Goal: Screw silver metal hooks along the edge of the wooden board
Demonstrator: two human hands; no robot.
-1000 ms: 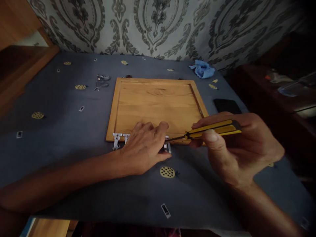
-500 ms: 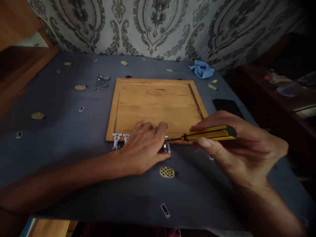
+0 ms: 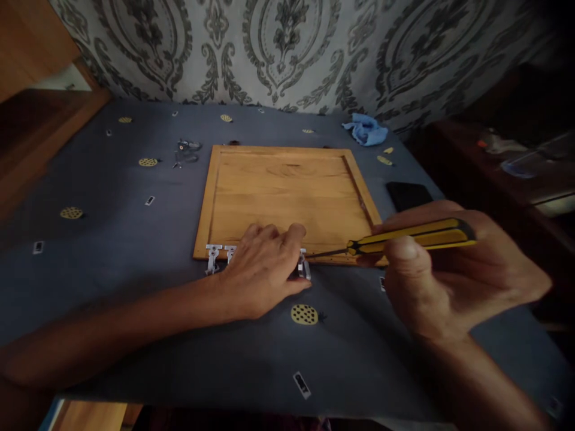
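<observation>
A square wooden panel (image 3: 287, 194) with a raised frame lies flat on a blue-grey patterned cloth (image 3: 112, 239). My left hand (image 3: 263, 269) rests fingers-down on the panel's near edge, pressing a silver metal hinge (image 3: 304, 266) against it; most of that hinge is hidden under my fingers. Another metal hinge (image 3: 213, 257) sits at the same edge, left of my hand. My right hand (image 3: 453, 272) is closed around the yellow-and-black handle of a screwdriver (image 3: 417, 236), held nearly level. Its thin shaft points left and its tip meets the hinge beside my left fingers.
A crumpled blue rag (image 3: 366, 129) lies at the far right by the patterned wall. A black phone (image 3: 408, 194) lies right of the panel. Small metal parts (image 3: 186, 149) sit at the far left of the panel. Dark furniture stands to the right.
My right hand has rolled the screwdriver handle between its fingers and sits slightly further right. My left hand has stayed on the hinge. The view has shifted down a little.
</observation>
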